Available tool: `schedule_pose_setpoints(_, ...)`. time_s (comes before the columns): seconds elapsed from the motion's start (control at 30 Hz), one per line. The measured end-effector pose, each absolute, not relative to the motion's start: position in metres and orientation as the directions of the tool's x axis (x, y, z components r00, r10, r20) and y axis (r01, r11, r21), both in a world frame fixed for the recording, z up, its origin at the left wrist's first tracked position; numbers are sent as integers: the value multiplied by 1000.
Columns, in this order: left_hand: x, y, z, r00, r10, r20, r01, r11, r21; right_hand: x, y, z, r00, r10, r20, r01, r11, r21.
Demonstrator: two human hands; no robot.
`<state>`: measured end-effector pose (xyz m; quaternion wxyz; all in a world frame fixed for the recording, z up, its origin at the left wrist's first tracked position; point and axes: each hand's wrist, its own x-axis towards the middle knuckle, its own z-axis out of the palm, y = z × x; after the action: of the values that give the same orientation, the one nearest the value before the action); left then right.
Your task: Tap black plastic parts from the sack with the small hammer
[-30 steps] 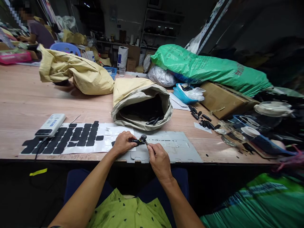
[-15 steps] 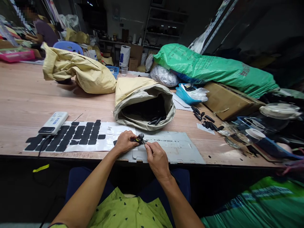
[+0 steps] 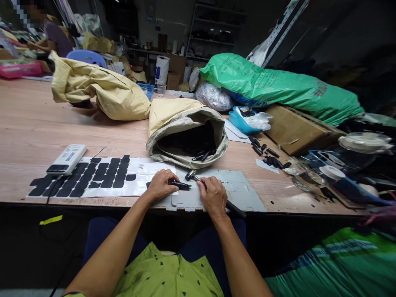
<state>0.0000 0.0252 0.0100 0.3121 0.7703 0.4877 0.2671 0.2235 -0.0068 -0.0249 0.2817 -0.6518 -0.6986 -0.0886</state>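
My left hand (image 3: 162,184) is closed around a slim black plastic piece (image 3: 182,185) that points right, low over a grey board (image 3: 238,185). My right hand (image 3: 214,194) grips a small hammer (image 3: 190,175); its metal head is right of the black piece, apart from it, and its black handle runs out below my palm. Just behind both hands, an open sack (image 3: 225,136) lies with its mouth toward me and black pieces inside. To the left, a white sheet (image 3: 140,167) carries rows of black rounded squares (image 3: 117,172).
A white device (image 3: 68,159) with a cable rests on the sheet's left end. Loose black pieces (image 3: 272,159) lie at right near a cardboard box (image 3: 297,128). A tan bag (image 3: 114,93) and a green sack (image 3: 278,86) stand behind. Another person (image 3: 57,39) sits far left.
The hammer head has moved from over the black piece to its right, as my right hand shifted right. My left hand stays nearly in place, and more of the black piece shows.
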Motion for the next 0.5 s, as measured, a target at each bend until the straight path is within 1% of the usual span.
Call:
schedule_pose_setpoints(0.3,-2,25,10,408,904,125,568,-359,741,221,-9,-21,32,867,497,956,119,-268)
schedule_pose_setpoints(0.5,-1,26,9,425,893,148,606,-402,687,221,-9,-21,42,871,490,952,114,-284)
